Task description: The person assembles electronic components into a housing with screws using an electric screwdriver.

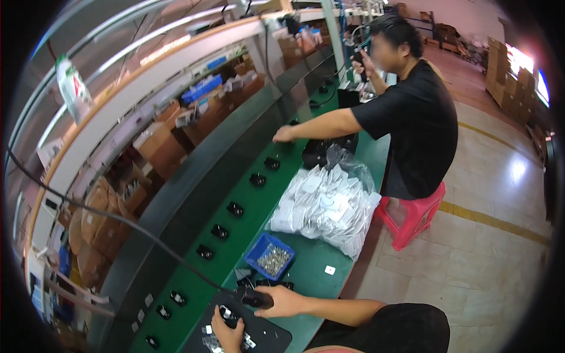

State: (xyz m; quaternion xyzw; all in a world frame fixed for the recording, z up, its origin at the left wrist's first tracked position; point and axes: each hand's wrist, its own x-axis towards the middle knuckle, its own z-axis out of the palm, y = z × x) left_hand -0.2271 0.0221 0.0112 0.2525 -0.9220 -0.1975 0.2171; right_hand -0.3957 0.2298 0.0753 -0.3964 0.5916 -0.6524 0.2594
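My right hand is closed around a black corded screwdriver, which lies almost level with its tip toward the left. Just below it, my left hand grips a small black part over a dark mat. Several small metal and white pieces are scattered on the mat beside the left hand. Beyond the screwdriver stands a blue bin holding many small metal screws. The screwdriver's tip and most of the black part's underside are hidden.
A green conveyor belt runs along the left with several black parts in a row. A large clear bag of white flat pieces lies past the bin. A co-worker on a red stool reaches over the belt. The screwdriver's cable hangs across.
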